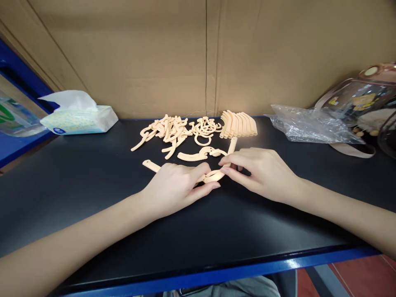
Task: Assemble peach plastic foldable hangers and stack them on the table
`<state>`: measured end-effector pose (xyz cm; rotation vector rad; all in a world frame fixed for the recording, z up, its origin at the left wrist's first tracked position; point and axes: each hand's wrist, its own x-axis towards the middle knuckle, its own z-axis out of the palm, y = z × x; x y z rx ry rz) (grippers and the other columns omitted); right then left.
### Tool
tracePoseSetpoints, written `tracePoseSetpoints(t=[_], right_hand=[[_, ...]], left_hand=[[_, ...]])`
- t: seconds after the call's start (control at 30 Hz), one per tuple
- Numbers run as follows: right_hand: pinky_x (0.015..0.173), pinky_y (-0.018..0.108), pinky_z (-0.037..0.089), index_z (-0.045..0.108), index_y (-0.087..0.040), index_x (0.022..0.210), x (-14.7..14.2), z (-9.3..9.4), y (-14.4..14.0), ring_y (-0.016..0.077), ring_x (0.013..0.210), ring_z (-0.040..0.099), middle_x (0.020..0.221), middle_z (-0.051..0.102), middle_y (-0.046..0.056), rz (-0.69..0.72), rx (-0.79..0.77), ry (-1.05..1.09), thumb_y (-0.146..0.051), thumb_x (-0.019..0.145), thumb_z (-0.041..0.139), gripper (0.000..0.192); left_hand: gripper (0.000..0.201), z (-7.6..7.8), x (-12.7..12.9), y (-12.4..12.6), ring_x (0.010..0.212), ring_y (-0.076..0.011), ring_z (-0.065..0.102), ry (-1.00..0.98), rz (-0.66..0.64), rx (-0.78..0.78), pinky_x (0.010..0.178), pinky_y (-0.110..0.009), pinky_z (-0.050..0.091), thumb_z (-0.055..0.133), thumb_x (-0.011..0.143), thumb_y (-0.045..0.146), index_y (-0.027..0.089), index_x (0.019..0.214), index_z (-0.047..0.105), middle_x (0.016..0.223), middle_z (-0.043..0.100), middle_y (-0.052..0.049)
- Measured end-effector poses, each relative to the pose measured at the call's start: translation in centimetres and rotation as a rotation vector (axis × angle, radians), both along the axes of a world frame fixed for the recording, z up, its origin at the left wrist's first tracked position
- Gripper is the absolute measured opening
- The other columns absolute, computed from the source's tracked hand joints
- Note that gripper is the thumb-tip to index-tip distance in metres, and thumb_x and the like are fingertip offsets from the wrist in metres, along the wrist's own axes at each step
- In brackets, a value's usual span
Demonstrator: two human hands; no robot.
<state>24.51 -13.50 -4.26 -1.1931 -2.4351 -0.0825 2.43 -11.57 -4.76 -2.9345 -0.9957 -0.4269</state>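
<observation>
Over the smooth black tabletop (pixel 185 239), the left hand (pixel 179 185) and right hand (pixel 262 171) grip opposite sides of a pale-peach plastic piece (pixel 215 176) with long arms and a curved middle, apparently fitting its joint, the next move likely calling for steady, aligned pressure

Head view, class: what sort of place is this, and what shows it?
Probably a worktable for handling small parts: a black tabletop bears a heap of loose beige parts and a row of beige pieces set side by side. Whether workshop or home, I cannot tell.
</observation>
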Motion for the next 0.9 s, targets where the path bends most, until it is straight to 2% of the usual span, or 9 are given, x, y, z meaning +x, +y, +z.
tracePoseSetpoints(t=[0.13, 0.23, 0.37, 0.5, 0.63, 0.9], right_hand=[[0.064, 0.026, 0.036, 0.061, -0.020, 0.082, 0.2, 0.3, 0.5, 0.0154, 0.076, 0.057, 0.078, 0.065, 0.001, -0.123, 0.002, 0.024, -0.043, 0.094, 0.045, 0.031], [0.063, 0.026, 0.036, 0.055, -0.020, 0.078, 0.6, 0.4, 1.1, 0.0165, 0.079, 0.056, 0.078, 0.062, 0.001, -0.230, -0.004, -0.025, -0.033, 0.093, 0.049, 0.021], [0.062, 0.026, 0.037, 0.053, -0.018, 0.087, 1.0, 0.0, 1.6, 0.0175, 0.080, 0.057, 0.085, 0.063, 0.003, -0.269, 0.018, -0.132, -0.014, 0.089, 0.045, 0.009], [0.058, 0.028, 0.037, 0.052, -0.015, 0.099, 1.2, -0.2, 1.8, 0.0193, 0.072, 0.058, 0.083, 0.064, 0.006, -0.353, 0.100, -0.215, -0.010, 0.086, 0.045, 0.015], [0.071, 0.031, 0.041, 0.053, -0.013, 0.110, 1.4, -0.3, 2.1, 0.0232, 0.084, 0.061, 0.089, 0.067, 0.010, -0.351, 0.117, -0.293, -0.008, 0.086, 0.044, 0.026], [0.070, 0.031, 0.038, 0.059, -0.014, 0.096, 2.2, -1.1, 3.0, 0.0208, 0.083, 0.060, 0.091, 0.066, 0.008, -0.275, 0.123, -0.342, -0.006, 0.085, 0.047, 0.019]], left_hand=[[0.031, -0.3, 0.0, 0.0, 0.053, -0.0107, 0.055, 0.015, -0.108, 0.082, 0.048, -0.023, 0.029, 0.041, 0.096, 0.044, 0.018, 0.088, 0.056, 0.064, 0.062, 0.003], [0.027, -0.4, 0.0, 0.0, 0.061, -0.0121, 0.060, 0.021, -0.146, 0.156, 0.051, -0.024, 0.033, 0.042, 0.097, 0.039, 0.018, 0.088, 0.057, 0.069, 0.063, 0.003], [0.028, -0.3, 0.0, 0.2, 0.073, -0.0149, 0.060, 0.071, -0.166, 0.255, 0.058, -0.027, 0.039, 0.042, 0.097, 0.035, 0.018, 0.087, 0.061, 0.076, 0.064, 0.001], [0.028, -0.2, 0.0, 0.5, 0.082, -0.0166, 0.059, 0.051, -0.144, 0.315, 0.064, -0.027, 0.042, 0.042, 0.097, 0.035, 0.018, 0.090, 0.063, 0.083, 0.065, 0.000], [0.027, -0.4, 0.0, 0.9, 0.088, -0.0175, 0.056, 0.034, -0.128, 0.295, 0.069, -0.028, 0.044, 0.042, 0.097, 0.035, 0.019, 0.095, 0.064, 0.092, 0.064, -0.001], [0.026, -0.6, 0.1, 1.3, 0.098, -0.0193, 0.052, 0.014, -0.132, 0.179, 0.081, -0.030, 0.044, 0.039, 0.098, 0.030, 0.019, 0.107, 0.061, 0.105, 0.060, -0.004]])
